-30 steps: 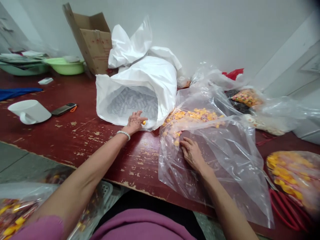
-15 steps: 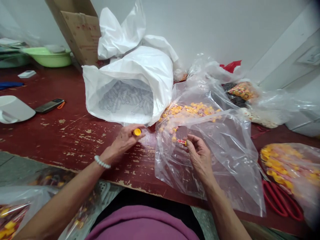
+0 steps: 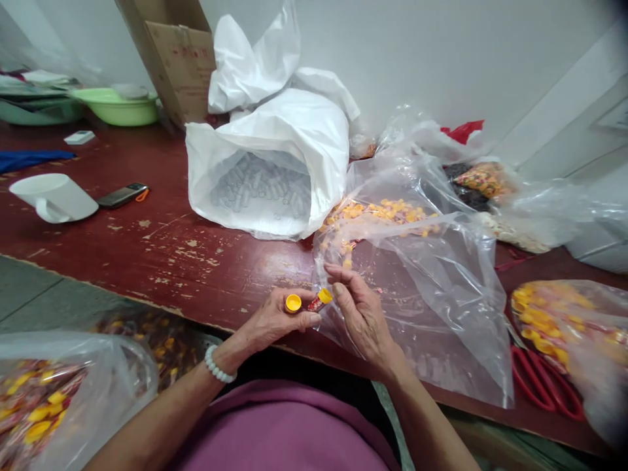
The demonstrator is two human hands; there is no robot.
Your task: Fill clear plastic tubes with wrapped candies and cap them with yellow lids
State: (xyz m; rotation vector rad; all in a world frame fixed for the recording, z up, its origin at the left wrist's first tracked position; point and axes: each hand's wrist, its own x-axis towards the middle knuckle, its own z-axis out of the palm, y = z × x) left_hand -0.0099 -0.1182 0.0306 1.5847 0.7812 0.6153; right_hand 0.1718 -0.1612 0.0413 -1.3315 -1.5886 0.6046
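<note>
Near the table's front edge, my left hand (image 3: 277,318) is closed around a small tube whose round yellow cap (image 3: 293,303) faces up. My right hand (image 3: 357,307) pinches a small red-and-white piece with a yellow end (image 3: 323,296), held just right of the tube. Behind my hands a clear plastic bag (image 3: 441,294) lies flat, with many yellow-ended pieces (image 3: 387,212) inside its far part. To its left an open white sack (image 3: 314,124) shows many clear tubes (image 3: 245,186).
A white mug (image 3: 69,196), a phone (image 3: 122,195) and a green basin (image 3: 118,111) are on the left. Red-handled scissors (image 3: 549,383) lie at the right beside another filled bag (image 3: 564,320). A bag of red and yellow pieces (image 3: 39,412) is at lower left.
Both hands have come together near the table's front edge. My right hand has brought its piece left, off the clear bag. The view has shifted slightly left.
</note>
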